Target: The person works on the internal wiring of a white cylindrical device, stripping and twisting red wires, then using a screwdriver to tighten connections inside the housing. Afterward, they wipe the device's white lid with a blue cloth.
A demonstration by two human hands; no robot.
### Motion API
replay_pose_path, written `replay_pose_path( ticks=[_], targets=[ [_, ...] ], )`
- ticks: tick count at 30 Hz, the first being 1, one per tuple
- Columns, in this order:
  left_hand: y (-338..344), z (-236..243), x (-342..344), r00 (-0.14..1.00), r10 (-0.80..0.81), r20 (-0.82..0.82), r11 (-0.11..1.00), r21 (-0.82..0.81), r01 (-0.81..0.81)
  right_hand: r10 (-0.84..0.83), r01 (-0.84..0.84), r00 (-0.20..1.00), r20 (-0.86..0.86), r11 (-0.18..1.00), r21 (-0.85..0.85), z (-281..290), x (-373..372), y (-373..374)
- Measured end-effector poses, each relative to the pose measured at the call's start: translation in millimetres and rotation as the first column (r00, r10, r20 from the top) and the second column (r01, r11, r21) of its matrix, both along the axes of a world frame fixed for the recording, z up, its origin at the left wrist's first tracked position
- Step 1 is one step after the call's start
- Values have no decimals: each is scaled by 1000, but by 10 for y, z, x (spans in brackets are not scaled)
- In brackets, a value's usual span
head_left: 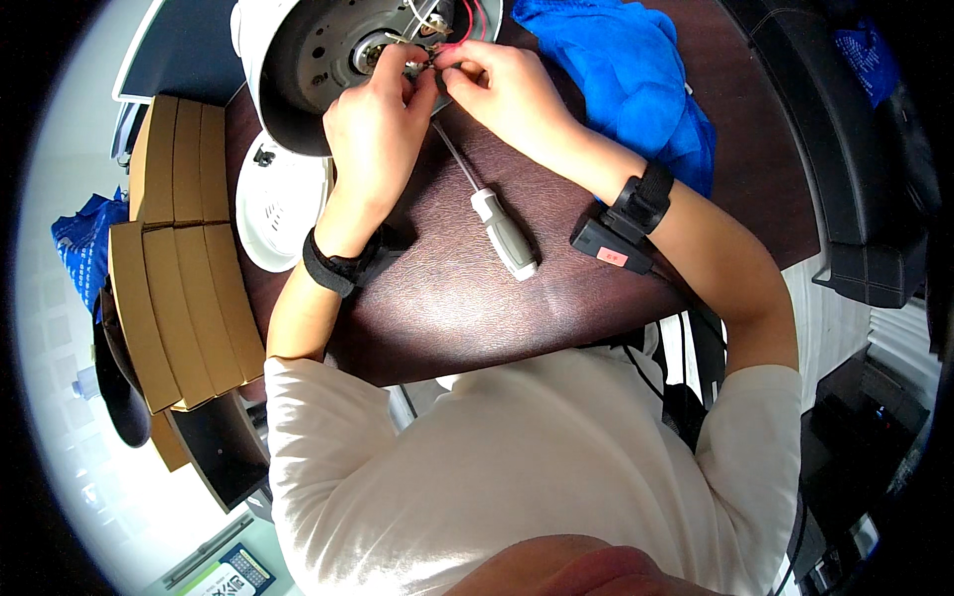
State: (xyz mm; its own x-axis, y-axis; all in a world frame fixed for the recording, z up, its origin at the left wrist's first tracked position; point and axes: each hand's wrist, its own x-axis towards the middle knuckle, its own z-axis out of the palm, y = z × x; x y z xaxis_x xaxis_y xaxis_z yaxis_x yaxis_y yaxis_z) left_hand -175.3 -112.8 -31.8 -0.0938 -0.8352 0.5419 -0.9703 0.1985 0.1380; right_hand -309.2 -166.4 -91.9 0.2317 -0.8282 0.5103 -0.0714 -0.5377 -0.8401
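Observation:
A round white appliance housing (248, 60) lies at the far edge of the table with its hollow, metal-lined inside facing me. Red wires (470, 22) and a white wire (422, 14) come out of it. My left hand (376, 124) is closed in a pinch at the opening, and what its fingertips hold is too small to make out. Close beside it, my right hand (507, 97) pinches at the end of a red wire, its fingertips nearly touching the left ones. A screwdriver (504, 234) with a grey-white handle lies below the hands, its shaft pointing toward the housing.
A round white vented cover (283, 204) rests left of my left forearm. Cardboard boxes (184, 288) are stacked along the table's left side. Blue cloth (636, 79) lies bunched at the back right. A black padded seat (845, 169) stands beyond the table's right edge.

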Motion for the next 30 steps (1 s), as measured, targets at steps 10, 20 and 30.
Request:
replay_pose_path(
  ticks=[10,20,30],
  targets=[
    [12,13,-30,997,30,69,1000,-11,-29,20,-20,1000,19,1000,24,-6,-2,6],
    [-22,-25,27,999,12,51,1000,-14,-11,-10,4,992,-125,999,-45,30,-18,-4],
    [-18,-23,33,997,12,70,1000,-26,-10,-34,29,997,-68,997,-76,-27,35,-60]
  ],
)
